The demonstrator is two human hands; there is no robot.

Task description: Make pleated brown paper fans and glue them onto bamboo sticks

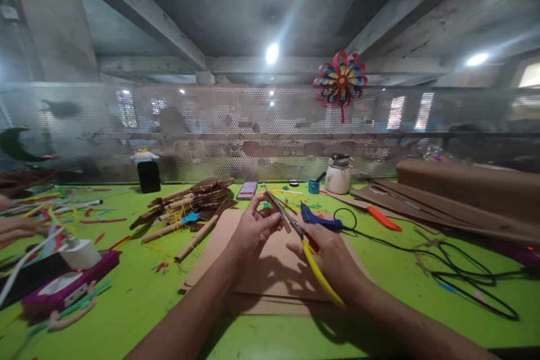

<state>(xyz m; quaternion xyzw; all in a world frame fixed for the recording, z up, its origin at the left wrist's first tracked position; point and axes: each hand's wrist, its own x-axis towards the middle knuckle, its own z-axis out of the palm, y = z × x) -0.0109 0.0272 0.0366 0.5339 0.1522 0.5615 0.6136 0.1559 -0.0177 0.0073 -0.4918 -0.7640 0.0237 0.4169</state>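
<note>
My right hand (pixel 331 253) is closed on scissors with yellow handles (pixel 320 281), their blades pointing up and away to the left. Close to the blades, my left hand (pixel 255 230) pinches a small piece of brown paper (pixel 288 227); the fingers partly hide it. Both hands are above a stack of brown paper sheets (pixel 261 304) lying on the green table. Just beyond my right hand rests a blue glue gun (pixel 318 218) with a black cord.
Rolled brown paper sticks (pixel 198 236) lie left of the sheets, behind them a phone (pixel 247 190). A white jug (pixel 337 173), an orange cutter (pixel 383 218) and large brown paper (pixel 455 197) are rightward. A purple power strip (pixel 70 287) and another person's hand (pixel 17 228) are left.
</note>
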